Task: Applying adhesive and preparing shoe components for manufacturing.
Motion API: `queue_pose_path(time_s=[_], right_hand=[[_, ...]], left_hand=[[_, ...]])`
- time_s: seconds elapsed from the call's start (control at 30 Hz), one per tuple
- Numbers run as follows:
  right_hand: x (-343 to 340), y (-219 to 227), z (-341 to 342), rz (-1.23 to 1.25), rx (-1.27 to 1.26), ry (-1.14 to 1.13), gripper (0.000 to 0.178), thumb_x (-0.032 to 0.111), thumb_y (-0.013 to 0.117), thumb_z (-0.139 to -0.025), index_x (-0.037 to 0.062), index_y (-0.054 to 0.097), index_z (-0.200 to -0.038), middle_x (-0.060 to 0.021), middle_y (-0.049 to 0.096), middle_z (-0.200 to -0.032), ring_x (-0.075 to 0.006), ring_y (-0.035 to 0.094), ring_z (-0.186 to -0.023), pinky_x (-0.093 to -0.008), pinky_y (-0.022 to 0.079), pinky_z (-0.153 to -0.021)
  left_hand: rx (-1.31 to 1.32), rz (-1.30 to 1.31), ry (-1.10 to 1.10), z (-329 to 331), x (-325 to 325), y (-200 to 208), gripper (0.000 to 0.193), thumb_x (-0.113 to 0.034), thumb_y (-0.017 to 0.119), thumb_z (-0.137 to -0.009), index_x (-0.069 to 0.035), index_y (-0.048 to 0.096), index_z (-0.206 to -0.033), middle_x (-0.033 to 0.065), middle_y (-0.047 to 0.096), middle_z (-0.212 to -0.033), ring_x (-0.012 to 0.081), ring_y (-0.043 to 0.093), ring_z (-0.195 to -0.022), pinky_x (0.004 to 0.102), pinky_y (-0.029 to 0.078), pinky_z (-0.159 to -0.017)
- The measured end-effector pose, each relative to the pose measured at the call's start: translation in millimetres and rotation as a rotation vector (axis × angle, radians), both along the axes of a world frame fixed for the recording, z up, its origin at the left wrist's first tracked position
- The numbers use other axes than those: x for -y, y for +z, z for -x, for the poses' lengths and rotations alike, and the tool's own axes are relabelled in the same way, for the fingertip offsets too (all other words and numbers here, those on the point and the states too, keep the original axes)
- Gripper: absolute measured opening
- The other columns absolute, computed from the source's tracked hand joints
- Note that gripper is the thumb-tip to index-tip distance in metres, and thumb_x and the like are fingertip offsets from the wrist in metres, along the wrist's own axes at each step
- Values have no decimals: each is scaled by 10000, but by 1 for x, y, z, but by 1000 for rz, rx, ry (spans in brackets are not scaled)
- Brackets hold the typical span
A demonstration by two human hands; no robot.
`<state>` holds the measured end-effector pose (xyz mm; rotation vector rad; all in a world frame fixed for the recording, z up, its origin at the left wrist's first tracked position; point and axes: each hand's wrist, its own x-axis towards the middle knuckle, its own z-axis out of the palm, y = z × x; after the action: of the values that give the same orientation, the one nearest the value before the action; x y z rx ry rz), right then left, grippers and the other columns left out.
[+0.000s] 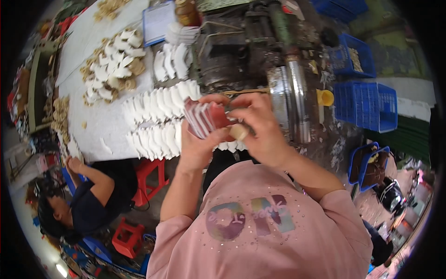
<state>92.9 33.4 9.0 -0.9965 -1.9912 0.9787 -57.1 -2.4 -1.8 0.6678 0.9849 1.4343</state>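
In front of my chest, both hands are at a small stack of curved dark-red pieces with white edges (204,118). My left hand (197,146) is closed round the stack from below, its thumb along the near side. At the stack's right end, the bent fingers of my right hand (260,123) pinch its edge. A pale tan bit (239,132) sits at my right thumb; whether it is held or worn there I cannot tell. Just beyond the hands, rows of white curved pieces (158,102) lie on the pale table (88,135), partly hidden by my left hand.
A heap of white and tan pieces (114,65) lies farther left, near a blue clipboard (158,23) and a brown jar (186,11). Right of my hands stands a machine with a shiny metal roller (297,100). Blue crates (364,106) line the right. Another person (88,200) sits at left.
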Motion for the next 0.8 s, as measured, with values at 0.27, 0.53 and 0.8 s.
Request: queue_pose_path(time_s=[0.27, 0.53, 0.8], right_hand=[[2, -12, -23, -127, -111, -221, 112, 58, 632, -776, 57, 584, -877, -95, 524, -957, -284, 453, -909, -382, 373, -812], [-8, -10, -41, -5, -166, -155, 160, -13, 611, -752, 46, 594, -900, -85, 528, -952, -278, 463, -935, -377, 377, -817], [-4, -2, -46, -130, -148, -187, 150, -7, 612, -751, 41, 555, -881, -96, 520, -954, -283, 459, -928, -385, 376, -816]], left_hand=[[0, -86, 19, -57, -6, 1, 588, -63, 693, -787, 34, 373, -1271, 113, 574, -1080, 180, 576, -990, 306, 473, -871], [-5, -139, 42, -74, -10, 4, 598, -29, 677, -800, 22, 338, -1290, 164, 536, -1146, 215, 549, -1052, 334, 468, -892], [-29, -199, 51, -82, -11, 3, 561, -20, 681, -792, 8, 361, -1252, 145, 535, -1128, 193, 543, -1037, 322, 463, -877]])
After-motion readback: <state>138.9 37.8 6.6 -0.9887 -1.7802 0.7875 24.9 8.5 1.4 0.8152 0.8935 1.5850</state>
